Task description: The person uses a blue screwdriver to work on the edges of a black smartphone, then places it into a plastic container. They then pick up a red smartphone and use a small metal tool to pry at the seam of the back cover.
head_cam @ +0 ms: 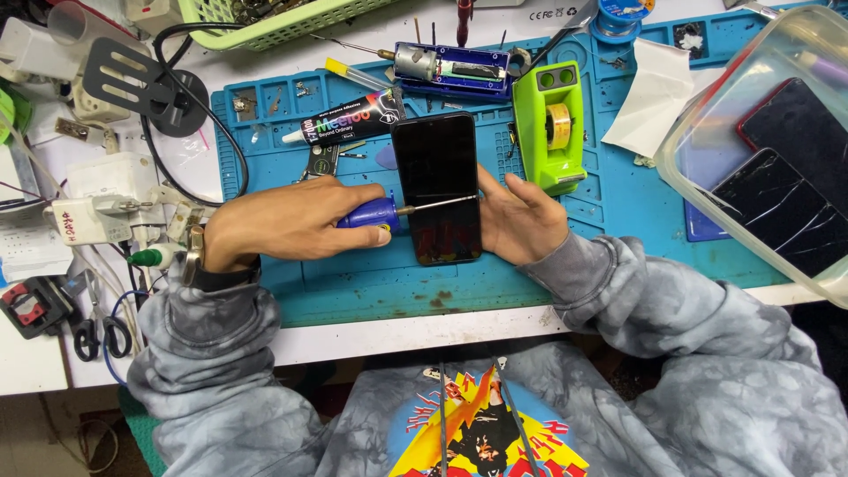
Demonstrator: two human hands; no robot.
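Our left hand (pixel 287 221) has its grip clamped on the blue handle of a screwdriver (pixel 389 212), whose thin metal shaft lies across the black phone (pixel 437 187) and points toward three o'clock. The phone lies flat on the blue repair mat (pixel 618 230) at the centre of the worktop, long side running twelve to six. Our right hand (pixel 523 216) rests against the phone's three o'clock edge, fingers loosely curled and apart, steadying it without closing round it.

At eleven o'clock from the phone lies a black glue tube (pixel 349 121) with a white nozzle. At twelve o'clock sits a blue motor tool (pixel 450 69). At one o'clock stands a green tape dispenser (pixel 551 124). Farther toward three o'clock, a clear plastic box (pixel 707 132) holds cracked phones (pixel 777 212). At eight o'clock, off the mat, lie scissors (pixel 99 331).
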